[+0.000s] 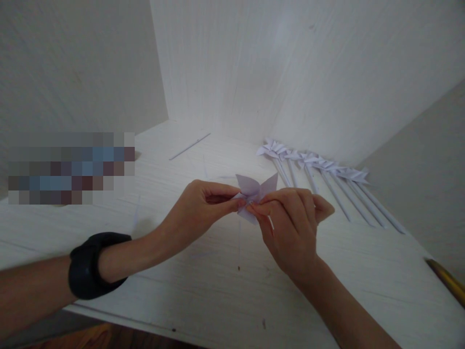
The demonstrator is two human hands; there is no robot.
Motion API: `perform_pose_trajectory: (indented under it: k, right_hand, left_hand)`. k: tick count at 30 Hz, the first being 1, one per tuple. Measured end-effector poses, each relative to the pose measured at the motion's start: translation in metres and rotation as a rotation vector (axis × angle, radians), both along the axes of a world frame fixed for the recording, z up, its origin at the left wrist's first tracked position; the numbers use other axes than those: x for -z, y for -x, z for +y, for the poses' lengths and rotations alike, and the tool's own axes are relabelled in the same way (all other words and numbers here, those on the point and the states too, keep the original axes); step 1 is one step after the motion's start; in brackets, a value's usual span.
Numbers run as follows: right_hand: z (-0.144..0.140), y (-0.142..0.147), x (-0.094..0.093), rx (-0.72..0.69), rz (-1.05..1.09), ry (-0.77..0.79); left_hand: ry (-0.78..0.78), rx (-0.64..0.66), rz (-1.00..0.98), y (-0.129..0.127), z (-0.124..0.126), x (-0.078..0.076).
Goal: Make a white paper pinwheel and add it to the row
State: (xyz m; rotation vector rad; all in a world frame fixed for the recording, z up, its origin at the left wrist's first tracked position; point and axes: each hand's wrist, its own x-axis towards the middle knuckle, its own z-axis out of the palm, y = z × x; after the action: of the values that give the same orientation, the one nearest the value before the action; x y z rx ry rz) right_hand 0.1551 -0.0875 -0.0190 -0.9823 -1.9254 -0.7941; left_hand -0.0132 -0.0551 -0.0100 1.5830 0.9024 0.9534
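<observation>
Both hands meet over the middle of the white tabletop [203,295], working on a small folded paper pinwheel [254,190] in pale lilac-white paper. The left hand [203,203] comes in from the left, its fingers and thumb drawn together and pinching the left edge of the paper piece; a black wristband [90,264] sits snug around that forearm. The right hand [292,228] reaches in from below and to the right, its fingertips likewise pressed together on the centre and right side of the fold, thumb sticking out toward the right. The pinwheel is held just above the tabletop, between the two sets of fingertips, with two pointed flaps standing up above the fingers and another point showing beneath them. Whether it touches the surface I cannot tell. Behind and to the right of the hands, a row of finished pinwheels on paper sticks [319,179] lies side by side on the tabletop, the heads pointing toward the back wall and the sticks fanning down to the right. Farther back on the left, a single thin paper stick [189,146] lies alone, well apart from the rest. At the far right edge a yellowish rod-like thing [448,281] pokes into view; what it is I cannot tell. The tabletop sits in a corner of pale walls.
</observation>
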Motion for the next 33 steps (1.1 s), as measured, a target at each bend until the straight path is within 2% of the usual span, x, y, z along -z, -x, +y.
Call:
perform_pose_trajectory:
  k: [11,20,30,33]
  right_hand:
    - [-0.0009,0.0031,0.0013,0.035,-0.017,-0.003]
    - [-0.0015,0.0018,0.0014,0.029,-0.003,0.065]
    - [0.002,0.0008,-0.0009,0.182,0.023,0.02]
    - [0.0041,-0.0017,-0.0011,0.192,0.097,0.045]
  left_hand:
    - [0.002,-0.024,0.019,-0.0008,0.0019,0.0042]
    - [0.041,-0.026,0.0,-0.0016,0.0022,0.0031]
    - [0.086,-0.019,-0.102,-0.0036,-0.0014,-0.0009]
    - [0.117,0.008,-0.221,-0.0036,0.0,-0.0011]
